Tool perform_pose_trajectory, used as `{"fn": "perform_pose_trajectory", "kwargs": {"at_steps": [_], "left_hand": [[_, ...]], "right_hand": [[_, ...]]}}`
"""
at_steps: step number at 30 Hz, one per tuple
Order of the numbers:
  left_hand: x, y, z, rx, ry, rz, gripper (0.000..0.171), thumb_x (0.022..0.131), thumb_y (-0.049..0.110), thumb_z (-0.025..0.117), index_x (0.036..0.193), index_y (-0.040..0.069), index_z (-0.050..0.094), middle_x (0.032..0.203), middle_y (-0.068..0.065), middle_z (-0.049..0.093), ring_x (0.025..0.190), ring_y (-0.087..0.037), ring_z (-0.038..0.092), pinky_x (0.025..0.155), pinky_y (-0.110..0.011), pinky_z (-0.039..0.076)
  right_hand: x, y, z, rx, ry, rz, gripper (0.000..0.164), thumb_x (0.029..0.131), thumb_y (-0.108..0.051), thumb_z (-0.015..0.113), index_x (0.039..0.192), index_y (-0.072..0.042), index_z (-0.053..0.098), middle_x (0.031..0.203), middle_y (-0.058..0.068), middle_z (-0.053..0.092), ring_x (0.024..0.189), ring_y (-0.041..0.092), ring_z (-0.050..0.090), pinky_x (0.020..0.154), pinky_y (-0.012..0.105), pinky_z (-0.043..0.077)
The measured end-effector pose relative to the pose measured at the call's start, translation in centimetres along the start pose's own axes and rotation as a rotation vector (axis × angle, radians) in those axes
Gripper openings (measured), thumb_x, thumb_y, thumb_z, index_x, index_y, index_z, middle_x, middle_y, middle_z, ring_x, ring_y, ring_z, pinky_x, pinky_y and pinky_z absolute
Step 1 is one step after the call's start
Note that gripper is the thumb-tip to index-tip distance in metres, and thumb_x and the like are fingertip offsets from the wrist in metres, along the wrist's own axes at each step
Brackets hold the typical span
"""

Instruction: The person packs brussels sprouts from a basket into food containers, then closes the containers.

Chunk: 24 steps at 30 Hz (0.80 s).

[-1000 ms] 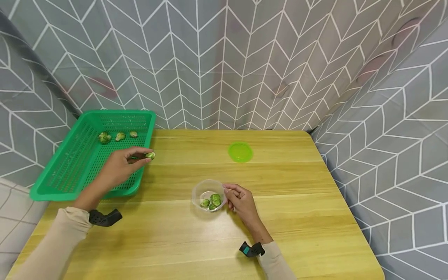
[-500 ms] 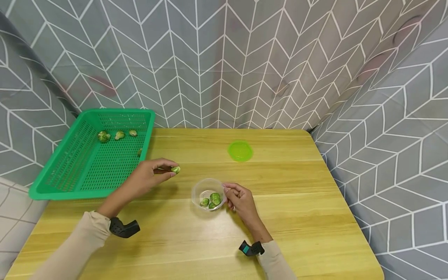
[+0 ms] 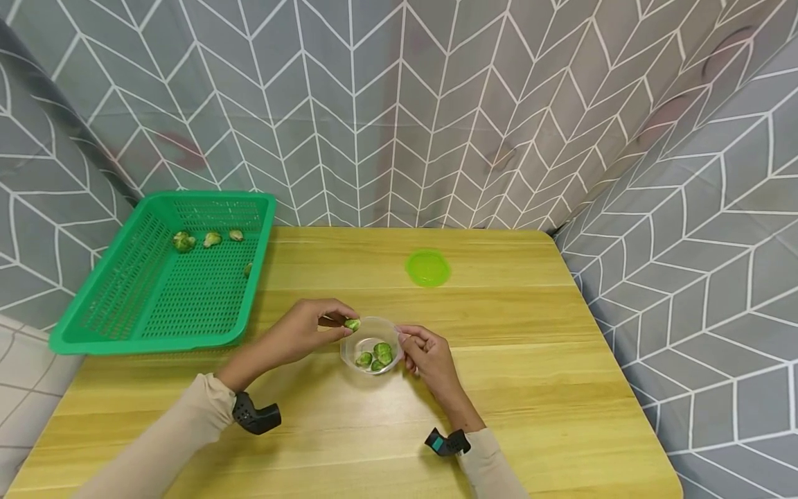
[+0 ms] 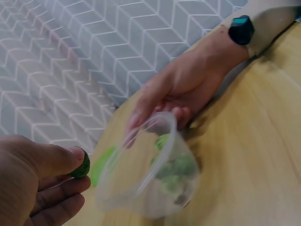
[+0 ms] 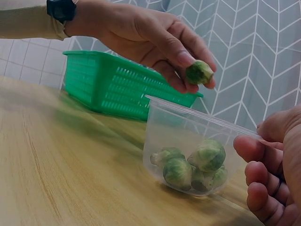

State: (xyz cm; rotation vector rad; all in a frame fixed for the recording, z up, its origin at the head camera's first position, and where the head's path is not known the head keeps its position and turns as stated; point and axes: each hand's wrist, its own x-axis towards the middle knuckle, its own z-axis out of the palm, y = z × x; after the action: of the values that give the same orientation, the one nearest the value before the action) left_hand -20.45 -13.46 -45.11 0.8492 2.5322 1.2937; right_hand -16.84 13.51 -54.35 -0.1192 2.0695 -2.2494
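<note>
Between thumb and fingers my left hand [image 3: 314, 326] pinches a Brussels sprout [image 5: 199, 72], just above the left rim of a clear plastic tub [image 3: 350, 353]. Several Brussels sprouts [image 5: 207, 155] lie at the bottom of that tub, seen through its wall in the right wrist view. My right hand [image 3: 431, 357] grips the tub's right rim between thumb and fingers. In the left wrist view the held sprout [image 4: 81, 165] shows dark green at the fingertips, apart from the tub.
A green plastic basket [image 3: 152, 339] stands at the left of the wooden table [image 3: 530, 388], with several sprouts [image 3: 213, 239] inside. Farther back lies a round lime-green lid [image 3: 428, 268]. Patterned grey curtains [image 3: 374, 118] hang behind the table and along its right side.
My left hand has moved right from the basket to the tub, carrying the sprout. A sprout near the basket's right wall has come into sight. My right hand stays on the tub.
</note>
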Motion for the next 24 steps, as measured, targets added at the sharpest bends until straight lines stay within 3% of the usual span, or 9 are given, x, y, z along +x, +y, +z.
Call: {"fn": "perform_pose_trajectory", "kwargs": {"at_steps": [3, 9, 19, 24], "left_hand": [[0.5, 0.2, 0.9, -0.002, -0.043, 0.028, 0.022, 0.094, 0.015, 0.074, 0.116, 0.014, 0.073, 0.109, 0.005, 0.072, 0.096, -0.010, 0.068, 0.090, -0.036, 0.058], [1.4, 0.4, 2.4, 0.031, -0.137, 0.065, 0.022, 0.093, 0.013, 0.075, 0.115, 0.010, 0.073, 0.105, 0.003, 0.073, 0.093, -0.008, 0.068, 0.087, -0.030, 0.058], [2.4, 1.0, 3.7, 0.079, -0.248, 0.083, 0.018, 0.089, 0.009, 0.078, 0.107, 0.010, 0.075, 0.101, 0.003, 0.074, 0.091, -0.009, 0.069, 0.080, -0.024, 0.057], [2.6, 1.0, 4.1, 0.092, -0.283, 0.080, 0.015, 0.088, 0.007, 0.078, 0.102, 0.011, 0.074, 0.098, 0.004, 0.073, 0.089, -0.007, 0.069, 0.078, -0.022, 0.057]], "right_hand": [[0.0, -0.1, 0.0, 0.001, -0.001, 0.005, 0.027, 0.099, -0.021, 0.068, 0.118, -0.004, 0.072, 0.069, 0.021, 0.060, 0.051, 0.011, 0.051, 0.042, 0.019, 0.040], [0.1, -0.1, -0.1, 0.001, -0.020, 0.003, 0.030, 0.100, -0.021, 0.067, 0.120, 0.001, 0.070, 0.068, 0.015, 0.062, 0.051, 0.011, 0.051, 0.043, 0.019, 0.041], [0.1, -0.3, 0.0, 0.019, -0.015, 0.011, 0.030, 0.099, -0.022, 0.067, 0.119, 0.000, 0.070, 0.068, 0.011, 0.061, 0.051, 0.011, 0.051, 0.043, 0.019, 0.040], [0.0, -0.4, 0.0, 0.021, -0.028, 0.002, 0.030, 0.100, -0.018, 0.066, 0.122, 0.003, 0.068, 0.069, 0.017, 0.062, 0.051, 0.011, 0.051, 0.042, 0.019, 0.039]]}}
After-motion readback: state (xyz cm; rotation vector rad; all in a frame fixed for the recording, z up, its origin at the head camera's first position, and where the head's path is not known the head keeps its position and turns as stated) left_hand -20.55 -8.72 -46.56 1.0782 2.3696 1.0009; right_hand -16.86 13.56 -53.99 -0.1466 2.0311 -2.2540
